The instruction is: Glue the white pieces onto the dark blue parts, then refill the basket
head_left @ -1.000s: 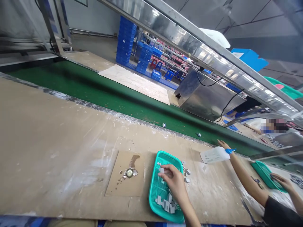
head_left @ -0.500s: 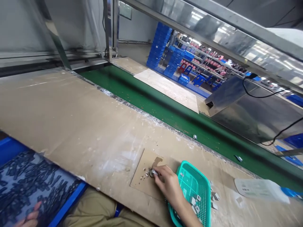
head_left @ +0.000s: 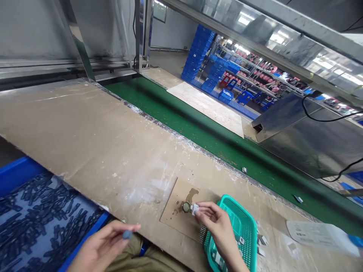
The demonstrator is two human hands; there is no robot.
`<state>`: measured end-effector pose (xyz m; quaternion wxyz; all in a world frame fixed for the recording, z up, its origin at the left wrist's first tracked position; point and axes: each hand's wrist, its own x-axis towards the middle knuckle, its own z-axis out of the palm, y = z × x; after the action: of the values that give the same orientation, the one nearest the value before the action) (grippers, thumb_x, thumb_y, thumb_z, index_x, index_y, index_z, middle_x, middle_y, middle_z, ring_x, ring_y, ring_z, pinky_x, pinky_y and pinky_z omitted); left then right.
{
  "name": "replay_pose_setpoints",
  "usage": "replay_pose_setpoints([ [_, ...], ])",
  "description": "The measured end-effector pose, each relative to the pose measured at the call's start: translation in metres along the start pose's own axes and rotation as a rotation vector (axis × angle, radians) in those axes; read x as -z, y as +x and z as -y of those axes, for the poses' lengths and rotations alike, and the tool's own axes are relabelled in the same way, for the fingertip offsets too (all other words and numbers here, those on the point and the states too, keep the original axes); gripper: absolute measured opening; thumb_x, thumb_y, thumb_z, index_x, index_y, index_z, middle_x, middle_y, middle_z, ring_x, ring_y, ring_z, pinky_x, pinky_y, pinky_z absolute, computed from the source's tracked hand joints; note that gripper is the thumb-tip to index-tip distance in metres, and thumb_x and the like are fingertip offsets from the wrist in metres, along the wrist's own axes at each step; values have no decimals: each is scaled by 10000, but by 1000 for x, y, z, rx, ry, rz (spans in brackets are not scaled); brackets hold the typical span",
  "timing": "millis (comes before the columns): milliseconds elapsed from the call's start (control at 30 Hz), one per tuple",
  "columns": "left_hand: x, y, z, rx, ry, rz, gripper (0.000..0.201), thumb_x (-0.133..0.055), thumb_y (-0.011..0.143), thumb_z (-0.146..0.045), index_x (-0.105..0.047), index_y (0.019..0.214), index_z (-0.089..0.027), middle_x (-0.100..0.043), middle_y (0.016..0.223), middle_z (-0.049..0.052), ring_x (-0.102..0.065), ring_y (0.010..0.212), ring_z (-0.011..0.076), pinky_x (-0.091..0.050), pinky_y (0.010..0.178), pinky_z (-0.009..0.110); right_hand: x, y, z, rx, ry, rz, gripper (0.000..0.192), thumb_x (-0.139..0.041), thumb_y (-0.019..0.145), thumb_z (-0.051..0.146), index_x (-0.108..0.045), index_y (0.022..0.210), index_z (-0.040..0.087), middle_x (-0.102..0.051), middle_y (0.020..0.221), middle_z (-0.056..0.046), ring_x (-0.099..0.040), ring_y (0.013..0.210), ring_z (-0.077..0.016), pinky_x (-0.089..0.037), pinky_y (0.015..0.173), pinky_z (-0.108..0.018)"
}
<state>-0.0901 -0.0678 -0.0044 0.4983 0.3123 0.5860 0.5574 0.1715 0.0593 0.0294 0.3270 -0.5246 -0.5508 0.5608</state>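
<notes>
My right hand (head_left: 214, 223) is closed, pinching a small whitish-grey block (head_left: 195, 209) between thumb and fingertips. The block meets or nearly meets a small round dish-like piece (head_left: 186, 206) with a dark rim, above a wet-spotted cardboard sheet (head_left: 172, 215). My left hand (head_left: 103, 243) grips a small blurred dark blue-grey piece (head_left: 127, 234) in its fingers. That hand hovers between the table edge and a blue bin (head_left: 82, 241), where many slim dark pieces (head_left: 22, 221) lie. Beneath my right forearm stands a green basket (head_left: 253, 234) with several small grey blocks.
A translucent bottle with a blue cap (head_left: 320, 236) lies right of the basket, past loose grey blocks (head_left: 262, 240). Beyond the brown table (head_left: 93, 151) runs a green belt (head_left: 181, 121) carrying two small pieces. A metal frame (head_left: 255, 43) crosses overhead.
My left hand has risen out of the blue bin and moved right, now with a dark piece in its fingers. My right hand has shifted slightly, showing the block and round piece more clearly.
</notes>
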Motion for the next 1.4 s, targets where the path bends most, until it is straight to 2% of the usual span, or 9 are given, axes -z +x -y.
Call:
replay_pose_setpoints([
  [67, -27, 9, -19, -318, 118, 96, 59, -576, 846, -234, -622, 881, -222, -643, 926, 16, -609, 873, 137, -487, 783, 130, -6, -13, 11, -108, 217, 70, 235, -743, 710, 330, -643, 843, 164, -666, 744, -45, -628, 664, -161, -493, 641, -239],
  [200, -58, 26, -30, -967, 279, 270, 272, -419, 821, 64, -541, 959, -137, -622, 1004, 73, -568, 840, 109, -504, 723, 163, -22, -36, 29, -171, 459, 173, 260, -795, 655, 313, -665, 814, 154, -663, 678, -40, -607, 563, -131, -487, 575, -227],
  [367, -65, 34, -28, -1155, 349, 332, 244, -311, 915, -74, -533, 1014, -96, -572, 1101, 137, -522, 927, 166, -495, 754, 264, -35, -44, 36, -173, 530, 131, 249, -828, 607, 268, -684, 769, 145, -665, 652, -43, -601, 550, -123, -500, 553, -224],
  [667, -69, 40, -49, -1389, 585, 327, 163, -437, 869, -26, -585, 931, -57, -602, 1061, 96, -550, 909, 155, -506, 747, 260, -38, -40, 32, -264, 558, 223, 272, -835, 595, 227, -665, 766, 102, -673, 675, -60, -645, 548, -153, -514, 552, -233],
  [833, -65, 50, -63, -1481, 548, 474, 160, -442, 832, -4, -577, 780, -74, -582, 1092, 129, -573, 827, 180, -524, 666, 292, -40, -35, 32, -335, 632, 299, 247, -819, 614, 177, -659, 771, 75, -670, 664, -84, -646, 570, -159, -521, 554, -241],
  [1033, -67, 56, -70, -1378, 422, 502, 175, -407, 883, -42, -558, 972, -40, -635, 940, 126, -583, 843, 142, -521, 738, 233, -50, -35, 28, -360, 793, 354, 223, -804, 626, 155, -666, 783, 76, -675, 672, -92, -646, 578, -154, -529, 548, -236],
  [1233, -59, 74, -58, -1397, 656, 544, 254, -380, 885, -33, -553, 1069, -58, -554, 1137, 141, -536, 1010, 174, -488, 847, 249, -39, -14, 27, -315, 539, 254, 274, -781, 637, 230, -659, 830, 78, -678, 721, -89, -642, 608, -155, -530, 620, -266],
  [1300, -42, 81, -53, -1310, 783, 387, 308, -388, 885, -31, -517, 1157, -97, -511, 1203, 126, -511, 1068, 165, -438, 914, 231, -14, 18, 24, -180, 260, 58, 307, -756, 650, 262, -651, 878, 86, -687, 747, -85, -648, 622, -167, -527, 662, -281],
  [1400, -5, 87, -42, -987, 666, -148, 422, -578, 846, -142, -440, 1245, -135, -559, 1130, 84, -578, 911, 116, -399, 914, 156, 41, 85, 22, -76, -46, -290, 318, -706, 709, 250, -617, 959, 74, -683, 755, -78, -654, 683, -194, -521, 690, -296],
])
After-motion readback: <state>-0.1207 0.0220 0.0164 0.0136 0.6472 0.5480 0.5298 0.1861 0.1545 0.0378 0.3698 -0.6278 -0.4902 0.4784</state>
